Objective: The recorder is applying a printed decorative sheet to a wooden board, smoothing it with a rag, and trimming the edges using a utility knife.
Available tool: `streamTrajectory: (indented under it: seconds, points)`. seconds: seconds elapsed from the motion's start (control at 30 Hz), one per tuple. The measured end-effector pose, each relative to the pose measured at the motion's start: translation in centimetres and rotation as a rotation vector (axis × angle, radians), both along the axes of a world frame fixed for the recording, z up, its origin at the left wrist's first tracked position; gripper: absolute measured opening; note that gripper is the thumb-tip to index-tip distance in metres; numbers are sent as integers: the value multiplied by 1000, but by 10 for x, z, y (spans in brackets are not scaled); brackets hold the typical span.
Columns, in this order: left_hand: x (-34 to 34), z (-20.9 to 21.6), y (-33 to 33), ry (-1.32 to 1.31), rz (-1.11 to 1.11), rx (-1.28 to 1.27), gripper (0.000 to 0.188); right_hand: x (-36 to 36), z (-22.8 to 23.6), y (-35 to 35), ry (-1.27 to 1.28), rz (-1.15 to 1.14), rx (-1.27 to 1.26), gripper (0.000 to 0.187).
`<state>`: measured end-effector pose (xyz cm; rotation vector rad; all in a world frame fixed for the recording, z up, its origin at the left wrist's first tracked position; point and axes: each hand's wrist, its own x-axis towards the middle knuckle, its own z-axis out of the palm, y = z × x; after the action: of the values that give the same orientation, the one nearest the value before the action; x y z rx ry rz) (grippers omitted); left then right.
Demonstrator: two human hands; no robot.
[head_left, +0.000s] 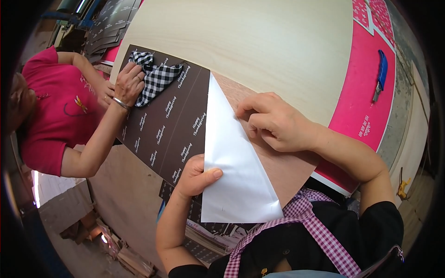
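My left hand (197, 177) grips the folded-back flap of a dark brown printed sheet (174, 116), its thumb on top of the flap's white back (232, 171). The flap runs to a point at the far end and lies toward my body. My right hand (276, 121) is just right of the flap's slanting edge, over bare reddish-brown board (282, 164). Its fingers are bent inward, with the tips near that edge; whatever they may pinch is hidden. On the left, a co-worker's hand (130, 84) presses a black-and-white checked cloth (160, 81) onto the printed sheet.
A pale wooden board (241, 34) stretches across the table's far side. To the right, a blue utility knife (381, 74) lies on a pink sheet (366, 109). Dark printed sheets (109, 28) are stacked at the back left. The co-worker in a pink shirt (65, 111) leans in from the left.
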<state>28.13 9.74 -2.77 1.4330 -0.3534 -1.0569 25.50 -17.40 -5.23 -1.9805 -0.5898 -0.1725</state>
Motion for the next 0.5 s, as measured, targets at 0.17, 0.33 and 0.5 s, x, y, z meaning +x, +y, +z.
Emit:
streamTrajectory:
  seconds: [0.17, 0.33, 0.5]
  points:
    - [-1, -2, 2, 21, 19, -3, 22, 0, 7, 7, 29, 9, -89, 21]
    - [0, -2, 2, -1, 0, -20, 20, 1, 10, 9, 43, 10, -135, 18]
    - [-2, -1, 1, 17, 22, -18, 20, 1, 13, 7, 36, 28, -172, 16]
